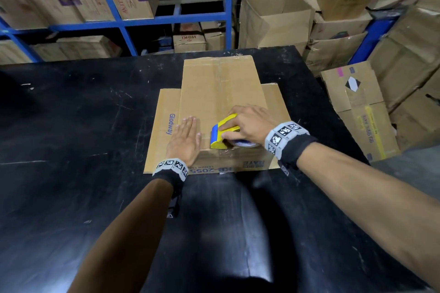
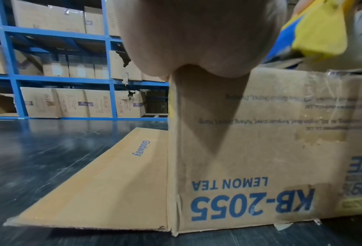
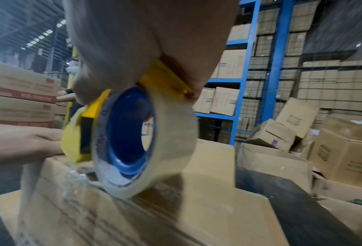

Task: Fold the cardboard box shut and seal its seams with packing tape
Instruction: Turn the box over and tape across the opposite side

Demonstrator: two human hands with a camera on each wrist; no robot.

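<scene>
- A box (image 1: 221, 102) stands near the table's (image 1: 71, 114) far edge, side flaps spread flat on it.
- The left hand (image 1: 184, 140) presses flat on the box top.
- The right hand (image 1: 247, 123) grips a yellow dispenser (image 1: 225, 132) at the box's near edge.

The box (image 2: 249, 149) side read "KB-2055" and "LEMON TEA", upside down; its flap (image 2: 104, 179) read "Glodway". A shelf carton (image 1: 189, 39) read "HOKI", mirrored.

head: above, looking down | wrists: low, close | shared: box (image 1: 221, 107) near edge
</scene>
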